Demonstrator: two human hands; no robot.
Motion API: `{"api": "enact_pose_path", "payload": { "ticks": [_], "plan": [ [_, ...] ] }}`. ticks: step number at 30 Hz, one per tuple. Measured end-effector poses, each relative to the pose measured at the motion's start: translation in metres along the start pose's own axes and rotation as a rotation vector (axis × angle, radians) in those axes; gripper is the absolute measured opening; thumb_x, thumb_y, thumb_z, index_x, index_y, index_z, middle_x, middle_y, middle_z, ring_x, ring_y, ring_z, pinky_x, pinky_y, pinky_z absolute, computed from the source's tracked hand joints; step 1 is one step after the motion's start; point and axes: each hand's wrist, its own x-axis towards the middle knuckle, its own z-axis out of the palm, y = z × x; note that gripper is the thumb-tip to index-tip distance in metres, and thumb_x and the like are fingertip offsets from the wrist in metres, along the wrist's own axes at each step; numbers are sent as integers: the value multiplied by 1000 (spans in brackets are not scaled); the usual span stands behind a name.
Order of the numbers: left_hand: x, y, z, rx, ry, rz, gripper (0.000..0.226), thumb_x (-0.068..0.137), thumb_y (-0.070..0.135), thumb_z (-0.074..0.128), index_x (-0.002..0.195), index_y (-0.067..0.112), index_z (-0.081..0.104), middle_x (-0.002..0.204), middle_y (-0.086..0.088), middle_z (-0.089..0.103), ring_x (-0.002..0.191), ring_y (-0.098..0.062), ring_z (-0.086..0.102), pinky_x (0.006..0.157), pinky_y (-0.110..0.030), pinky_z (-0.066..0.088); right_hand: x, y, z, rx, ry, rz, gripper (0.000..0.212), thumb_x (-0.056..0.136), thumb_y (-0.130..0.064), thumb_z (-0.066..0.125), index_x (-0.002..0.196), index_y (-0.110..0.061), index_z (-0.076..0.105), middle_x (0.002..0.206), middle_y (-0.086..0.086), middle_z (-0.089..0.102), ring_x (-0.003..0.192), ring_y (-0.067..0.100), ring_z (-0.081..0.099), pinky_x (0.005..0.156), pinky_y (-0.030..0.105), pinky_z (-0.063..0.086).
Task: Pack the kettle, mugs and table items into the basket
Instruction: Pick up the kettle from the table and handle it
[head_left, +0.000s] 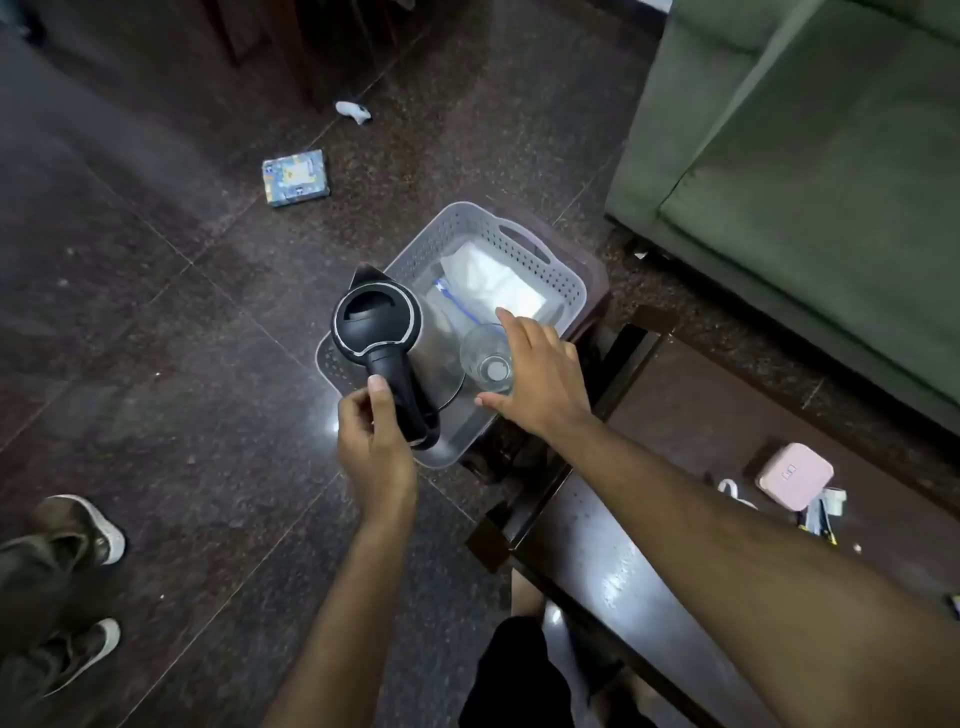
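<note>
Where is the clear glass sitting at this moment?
In the head view the clear glass stands upright inside the grey basket, centre frame, right of the kettle and just under the right hand, with white folded packaging beyond it.

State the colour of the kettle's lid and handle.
Black, with a thin silver ring round the lid; the kettle shows best in the head view, the only one.

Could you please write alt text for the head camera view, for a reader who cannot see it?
A person's left hand grips the handle of a black kettle over a grey basket, while the open right hand reaches above a clear glass inside it. White cloth lies in the basket, beside a dark table and a green sofa.
</note>
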Motion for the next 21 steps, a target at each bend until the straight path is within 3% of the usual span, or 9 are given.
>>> {"api": "enact_pose_path", "payload": {
  "ticks": [4,8,11,13,16,21],
  "plan": [
    [7,-4,1,-19,-45,-28,49,96,58,50,68,18,60,66,6,66,62,-7,57,62,-23,46,14,-2,6,-7,-37,36,117,66,-59,86,157,-20,25,147,-1,45,133,26,44,108,46,40],
    [3,-11,8,-69,-121,-21,62,101,55,46,79,3,72,75,-5,78,73,-19,70,72,-26,54,25,-1,12,-12,-66,37,112,65,-61,86,154,-22,31,146,-3,46,133,25,43,107,44,38],
    [1,-11,15,-142,-168,-105,57,99,52,51,81,2,72,85,-12,79,85,-30,74,84,-36,57,29,0,16,27,-107,52,107,64,-55,89,150,-26,33,146,-3,50,135,25,44,108,45,36],
    [1,-10,16,-221,-199,-150,52,98,49,55,78,3,69,82,-13,79,80,-29,73,81,-32,58,30,1,17,59,-112,54,101,66,-46,91,147,-26,34,141,0,54,131,26,50,107,45,37],
    [3,-10,14,-259,-233,-158,49,96,48,59,75,4,62,61,-7,68,59,-17,62,65,-22,53,30,-1,17,93,-108,60,96,67,-36,91,144,-25,35,135,3,57,124,27,56,104,46,40],
    [2,-7,17,-303,-214,-166,39,94,46,61,66,18,58,54,-2,53,50,-13,47,52,-20,44,22,-2,14,126,-82,56,92,66,-30,90,142,-20,39,131,7,59,119,29,58,102,43,47]
  ]
}}
